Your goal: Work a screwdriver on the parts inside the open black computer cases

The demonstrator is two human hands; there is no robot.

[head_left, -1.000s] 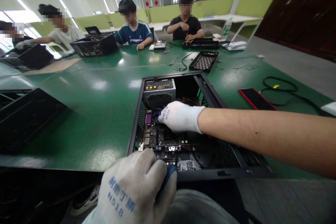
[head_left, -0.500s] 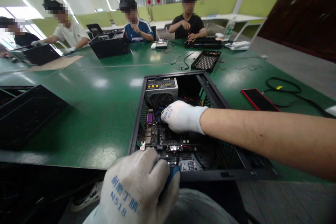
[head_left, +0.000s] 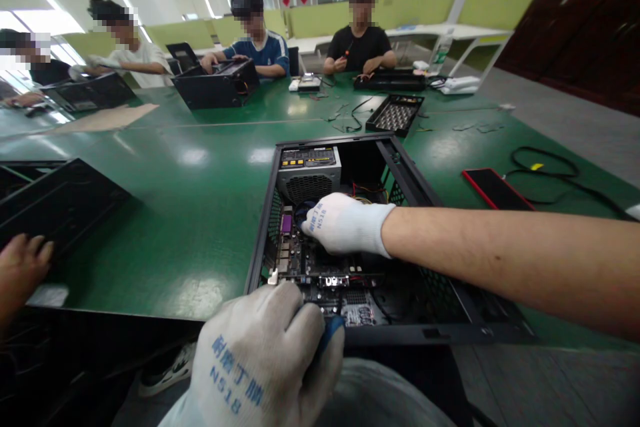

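Note:
A black computer case [head_left: 395, 335] lies open in front of me on the green table. Inside it are a power supply [head_left: 311, 179] at the far left, a motherboard [head_left: 287, 265] and a dark round cooler fan [head_left: 301, 212]. My right hand [head_left: 336, 223], in a white glove, reaches in from the right with its fingers bent together at the fan; its fingertips and whatever they hold are hidden. My left hand [head_left: 265, 353], gloved too, is closed round the near left corner of the case, its blue-coated thumb showing.
A red-edged phone [head_left: 495, 190] and a black cable [head_left: 545, 177] lie to the right. Beyond the case is a black tray [head_left: 395, 113]. Another case [head_left: 60, 213] stands at left, a co-worker's bare hand [head_left: 23, 263] beside it. Several people work across the table.
My right hand has shifted very slightly left at the fan; my left hand stays on the corner. A co-worker's hand has appeared at left. People opposite have moved their arms.

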